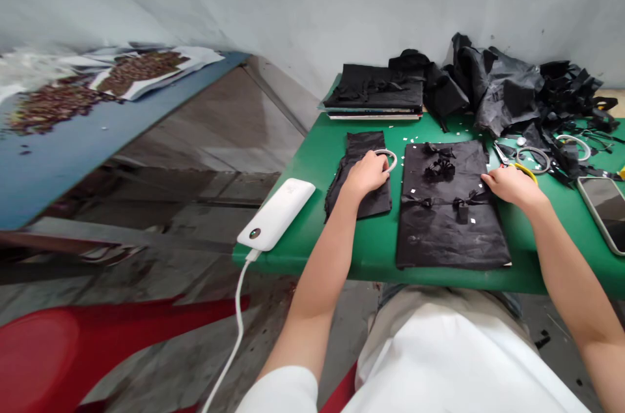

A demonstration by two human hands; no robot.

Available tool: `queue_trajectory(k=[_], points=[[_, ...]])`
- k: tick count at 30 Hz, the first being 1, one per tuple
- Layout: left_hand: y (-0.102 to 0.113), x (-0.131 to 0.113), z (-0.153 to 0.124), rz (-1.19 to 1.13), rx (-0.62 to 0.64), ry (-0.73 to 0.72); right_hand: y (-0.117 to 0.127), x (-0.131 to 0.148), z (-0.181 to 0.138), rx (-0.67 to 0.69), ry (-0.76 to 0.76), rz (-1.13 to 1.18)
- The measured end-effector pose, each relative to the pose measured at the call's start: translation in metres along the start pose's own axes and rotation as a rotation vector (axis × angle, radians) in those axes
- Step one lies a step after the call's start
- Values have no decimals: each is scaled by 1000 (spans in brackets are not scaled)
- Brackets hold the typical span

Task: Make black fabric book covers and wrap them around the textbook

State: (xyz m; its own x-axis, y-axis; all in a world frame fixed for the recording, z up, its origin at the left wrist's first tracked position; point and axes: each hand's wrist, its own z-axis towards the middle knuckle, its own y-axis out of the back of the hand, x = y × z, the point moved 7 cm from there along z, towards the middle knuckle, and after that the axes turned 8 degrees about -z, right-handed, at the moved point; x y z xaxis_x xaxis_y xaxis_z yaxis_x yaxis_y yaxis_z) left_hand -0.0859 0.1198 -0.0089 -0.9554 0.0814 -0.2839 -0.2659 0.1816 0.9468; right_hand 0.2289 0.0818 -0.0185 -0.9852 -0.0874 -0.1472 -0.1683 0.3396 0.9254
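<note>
My left hand (367, 174) is closed on a pale ring (392, 161), which may be a thin roll of tape. It sits over a folded piece of black sheet (375, 206) with a ragged left edge. My right hand (512, 185) has its fingers drawn together at the right edge of a flat, book-like thing wrapped in black (452, 240). Small black knots or bows (466, 204) and white paper bits (472, 221) lie on this wrapping. Scissors with yellow-and-red handles (527, 172) lie just beyond my right hand, partly hidden by it.
A stack topped in black (374, 90) and crumpled black sheeting (510, 87) stand at the back. Two more rings (547, 159) and a phone (605, 208) lie right. A white power bank (278, 214) with a cable lies at the left edge. A blue table (161, 120) and red chair (43, 354) stand left.
</note>
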Motion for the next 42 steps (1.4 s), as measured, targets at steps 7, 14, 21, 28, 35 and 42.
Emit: queue_trajectory(k=[7,14,21,28,35,42], points=[[7,0,2,-79,-214,24,-1,-3,1,-24,-14,-17],[4,-7,20,-177,-335,-106,-1,-5,3,-9,2,-16],[-10,-8,48,-224,-337,-199,-1,-4,4,5,6,-4],[-13,-8,47,-311,-355,-307,0,-4,1,23,7,15],[-5,-7,21,-395,-248,-7,1,-3,0,34,23,14],[-20,-18,0,-556,194,67,2,1,0,-12,-32,-18]])
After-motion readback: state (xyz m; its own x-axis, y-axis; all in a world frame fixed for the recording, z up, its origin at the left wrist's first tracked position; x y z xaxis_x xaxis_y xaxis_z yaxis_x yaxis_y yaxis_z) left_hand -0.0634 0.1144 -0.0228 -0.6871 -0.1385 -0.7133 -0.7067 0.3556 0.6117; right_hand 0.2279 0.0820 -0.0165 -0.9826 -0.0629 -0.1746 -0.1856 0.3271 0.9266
